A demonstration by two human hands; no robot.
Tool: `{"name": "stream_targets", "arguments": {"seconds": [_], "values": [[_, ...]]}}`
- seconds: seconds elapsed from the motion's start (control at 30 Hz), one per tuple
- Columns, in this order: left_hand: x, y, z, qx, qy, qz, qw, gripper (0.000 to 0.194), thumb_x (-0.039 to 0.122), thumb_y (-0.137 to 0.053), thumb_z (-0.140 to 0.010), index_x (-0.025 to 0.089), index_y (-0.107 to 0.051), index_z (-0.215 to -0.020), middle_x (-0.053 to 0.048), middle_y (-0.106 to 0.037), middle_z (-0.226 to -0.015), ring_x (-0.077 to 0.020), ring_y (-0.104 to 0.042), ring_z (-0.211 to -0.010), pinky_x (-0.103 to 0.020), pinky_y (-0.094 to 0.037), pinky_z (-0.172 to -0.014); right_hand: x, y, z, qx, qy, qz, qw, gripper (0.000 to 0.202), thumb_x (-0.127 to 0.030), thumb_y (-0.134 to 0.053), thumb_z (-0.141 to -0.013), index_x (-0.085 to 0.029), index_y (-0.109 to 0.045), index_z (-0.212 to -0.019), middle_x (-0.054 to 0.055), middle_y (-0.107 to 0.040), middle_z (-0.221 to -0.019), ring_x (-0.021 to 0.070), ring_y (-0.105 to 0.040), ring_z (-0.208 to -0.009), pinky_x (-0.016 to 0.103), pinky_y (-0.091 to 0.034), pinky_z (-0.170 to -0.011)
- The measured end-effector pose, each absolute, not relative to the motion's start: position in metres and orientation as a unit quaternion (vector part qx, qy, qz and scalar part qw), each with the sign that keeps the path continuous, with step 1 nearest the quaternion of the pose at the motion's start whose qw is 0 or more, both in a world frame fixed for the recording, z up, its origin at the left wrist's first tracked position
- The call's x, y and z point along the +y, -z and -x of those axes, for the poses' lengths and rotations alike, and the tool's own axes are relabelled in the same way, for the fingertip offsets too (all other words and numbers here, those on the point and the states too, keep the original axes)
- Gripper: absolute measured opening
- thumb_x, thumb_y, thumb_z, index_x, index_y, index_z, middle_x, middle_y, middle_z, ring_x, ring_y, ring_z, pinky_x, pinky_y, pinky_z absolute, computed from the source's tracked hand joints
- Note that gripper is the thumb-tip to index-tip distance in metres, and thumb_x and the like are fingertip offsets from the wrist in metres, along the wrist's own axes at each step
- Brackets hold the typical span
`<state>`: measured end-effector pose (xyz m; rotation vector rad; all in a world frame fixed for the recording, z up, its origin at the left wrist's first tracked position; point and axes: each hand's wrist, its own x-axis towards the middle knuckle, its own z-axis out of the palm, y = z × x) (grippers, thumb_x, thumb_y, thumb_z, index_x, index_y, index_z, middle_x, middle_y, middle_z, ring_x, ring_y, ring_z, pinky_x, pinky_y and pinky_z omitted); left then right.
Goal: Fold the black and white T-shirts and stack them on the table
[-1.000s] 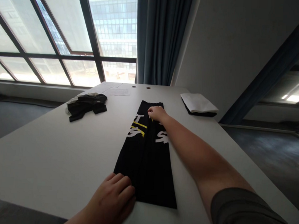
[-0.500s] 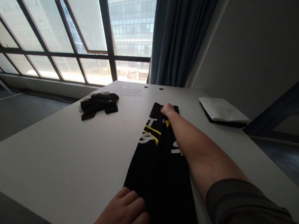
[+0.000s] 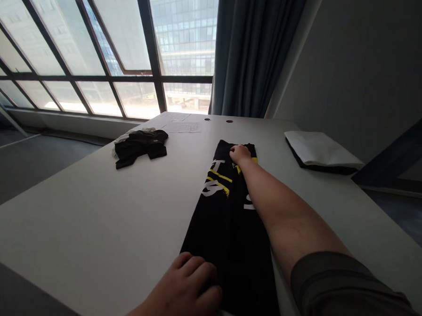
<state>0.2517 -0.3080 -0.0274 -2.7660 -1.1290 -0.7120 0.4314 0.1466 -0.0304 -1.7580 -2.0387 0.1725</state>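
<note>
A black garment (image 3: pixel 228 234) with white letters and yellow stripes lies lengthwise on the white table, folded into a long narrow strip. At its far end my right hand (image 3: pixel 240 153) is closed on the cloth, fingers curled, and the forearm passes over the right side of the print. My left hand (image 3: pixel 193 284) is at the near left edge with bent fingers closed on the fabric; its fingertips are partly hidden. Whether the garment is a shirt or trousers I cannot tell.
The white table (image 3: pixel 123 210) holds a crumpled dark garment (image 3: pixel 141 147) at the left, with pale cloth behind it. Paper sheets (image 3: pixel 182 127) lie at the back left. A white, flat item with a black underside (image 3: pixel 322 149) rests at the right edge. Beyond are windows and a blue curtain (image 3: pixel 255 52).
My right hand has loosened slightly and the garment's far edge shows more beyond it. My left hand has shifted a little right and away from me along the edge. The view has moved slightly.
</note>
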Motion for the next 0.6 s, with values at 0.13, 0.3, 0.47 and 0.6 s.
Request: {"name": "stream_targets", "arguments": {"seconds": [0.13, 0.3, 0.47, 0.6], "values": [[-0.309, 0.023, -0.243, -0.403, 0.210, 0.891, -0.018, 0.017, 0.025, -0.069, -0.093, 0.023, -0.066, -0.110, -0.007, -0.074, -0.117, -0.0243, -0.069, -0.104, -0.040, -0.055, -0.094, 0.143, 0.040, -0.435, -0.745, -0.061, 0.626, 0.220, 0.043, -0.030, -0.053, -0.101, -0.015, -0.074, -0.137, 0.017, -0.062, -0.149, 0.0317, -0.057, -0.135, 0.041, -0.043, -0.115], [-0.305, 0.010, -0.234, -0.383, 0.091, 0.919, -0.020, 0.064, 0.027, -0.069, -0.095, 0.024, -0.050, -0.157, -0.012, -0.051, -0.164, -0.0365, -0.046, -0.152, -0.059, -0.045, -0.120, 0.136, 0.028, -0.439, -0.775, -0.048, 0.586, 0.230, 0.055, -0.039, -0.048, -0.106, -0.014, -0.059, -0.154, 0.015, -0.052, -0.161, 0.0295, -0.044, -0.148, 0.037, -0.031, -0.124], [-0.305, 0.003, -0.232, -0.371, 0.031, 0.927, -0.040, 0.073, 0.031, -0.070, -0.096, 0.024, -0.043, -0.164, -0.014, -0.037, -0.171, -0.0382, -0.037, -0.157, -0.063, -0.040, -0.123, 0.115, 0.012, -0.447, -0.771, -0.019, 0.599, 0.214, 0.055, -0.036, -0.038, -0.109, -0.008, -0.057, -0.152, 0.020, -0.052, -0.159, 0.0335, -0.039, -0.150, 0.046, -0.025, -0.126], [-0.309, 0.008, -0.231, -0.372, 0.049, 0.926, -0.039, 0.075, 0.033, -0.070, -0.097, 0.026, -0.041, -0.166, -0.013, -0.035, -0.171, -0.0380, -0.036, -0.158, -0.061, -0.040, -0.123, 0.085, 0.017, -0.453, -0.763, -0.047, 0.627, 0.150, 0.058, -0.042, -0.028, -0.111, -0.010, -0.063, -0.143, 0.022, -0.058, -0.152, 0.0348, -0.045, -0.146, 0.049, -0.029, -0.122]]}}
